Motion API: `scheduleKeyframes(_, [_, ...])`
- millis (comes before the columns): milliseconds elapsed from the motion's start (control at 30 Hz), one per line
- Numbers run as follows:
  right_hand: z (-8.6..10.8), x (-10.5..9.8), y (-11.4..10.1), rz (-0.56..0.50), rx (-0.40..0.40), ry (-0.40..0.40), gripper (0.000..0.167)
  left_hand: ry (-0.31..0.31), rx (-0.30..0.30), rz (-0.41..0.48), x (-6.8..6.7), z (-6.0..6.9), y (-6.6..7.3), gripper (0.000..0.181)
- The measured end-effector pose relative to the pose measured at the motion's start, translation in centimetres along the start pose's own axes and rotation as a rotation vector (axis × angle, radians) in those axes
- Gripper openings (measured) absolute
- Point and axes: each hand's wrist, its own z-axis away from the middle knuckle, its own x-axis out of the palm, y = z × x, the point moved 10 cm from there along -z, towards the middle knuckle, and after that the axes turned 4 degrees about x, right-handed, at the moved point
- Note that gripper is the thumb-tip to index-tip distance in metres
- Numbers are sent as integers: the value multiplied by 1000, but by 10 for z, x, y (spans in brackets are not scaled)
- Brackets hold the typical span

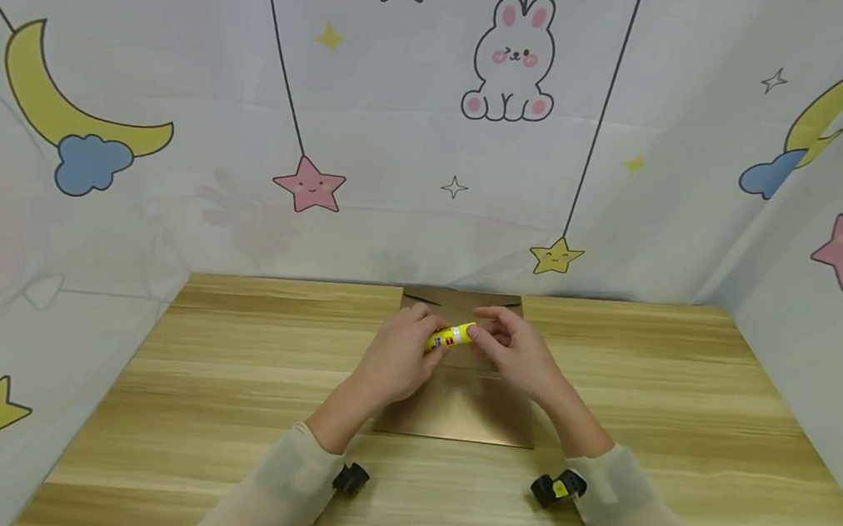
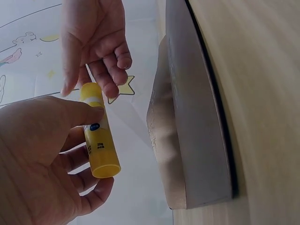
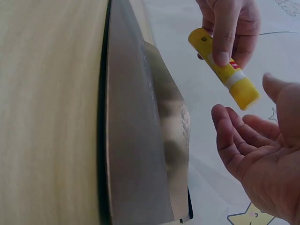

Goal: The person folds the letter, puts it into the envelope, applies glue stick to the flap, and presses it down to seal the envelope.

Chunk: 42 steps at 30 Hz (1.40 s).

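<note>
My left hand [image 1: 400, 351] grips a yellow glue stick [image 1: 453, 335] by its body, thumb along one side and fingers behind. White bands and small printed labels show on the glue stick [image 2: 102, 147] in the left wrist view. Close to its capped end is my right hand [image 1: 522, 359], fingers loosely bent; in the right wrist view a gap separates that right hand [image 3: 267, 154] from the cap. Below both hands lies a bronze-brown envelope [image 1: 461, 413], its flap end toward the wall. In the left wrist view the envelope's flap [image 2: 164, 136] bulges upward.
The wood-grain table [image 1: 247, 365] reaches back to a white curtain [image 1: 403, 128] printed with stars, moons and a rabbit. A similar curtain hangs along each side. Black wrist cameras [image 1: 352, 478] sit at both sleeves, low over the table.
</note>
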Motion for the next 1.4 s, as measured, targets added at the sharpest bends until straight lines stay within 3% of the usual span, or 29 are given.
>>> scheduleKeyframes(167, [1,0,-4,-28,-66,-47,49,-23,-16,-7,1,0,-2,27])
scheduleKeyframes(333, [1,0,-6,21,-80,-54,35,-36,-26,-1,0,0,-2,27])
scheduleKeyframes(533, [0,0,1,60,-12,-36,24,-28,-13,-2,0,1,1,25])
scheduleKeyframes(800, [1,2,7,44,70,-17,35,-18,7,-3,2,0,4,25])
scheduleKeyframes(1000, [2,2,-3,-12,-18,-74,47,-39,-14,1,1,0,1,27])
scheduleKeyframes(1133, [2,4,-4,17,-65,-96,38,-51,-20,-2,1,0,0,27])
scheduleKeyframes(1400, [0,9,1,42,-63,-126,22,-49,-3,-19,3,1,3,29])
